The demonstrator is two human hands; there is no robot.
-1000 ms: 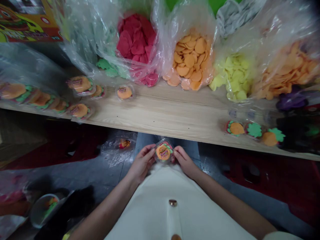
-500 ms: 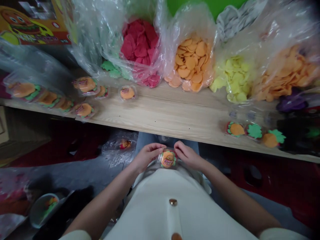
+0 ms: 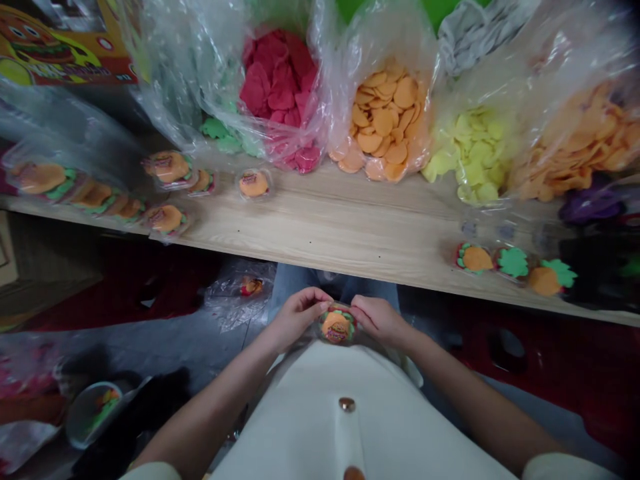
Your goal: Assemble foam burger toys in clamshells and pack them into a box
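A small clear plastic box with a toy burger (image 3: 336, 327) inside is held close to my waist, below the table's front edge. The burger has an orange bun with a printed label and green and red layers at its rim. My left hand (image 3: 304, 313) pinches the box's upper left corner between thumb and fingers. On the opposite side, my right hand (image 3: 377, 318) grips the upper right corner with bent fingers. The box appears closed, though its edge under the fingertips is hidden.
On the wooden table (image 3: 340, 227) stand packed burgers (image 3: 167, 219) at left and open boxes with foam pieces (image 3: 513, 262) at right. Behind are bags of red pieces (image 3: 280, 80), orange discs (image 3: 383, 120) and yellow pieces (image 3: 480, 153). A bin (image 3: 93, 413) stands on the floor at lower left.
The box has tipped a little and sits slightly lower, nearer my body. Both hands keep their hold on its corners, and the right fingers have shifted slightly.
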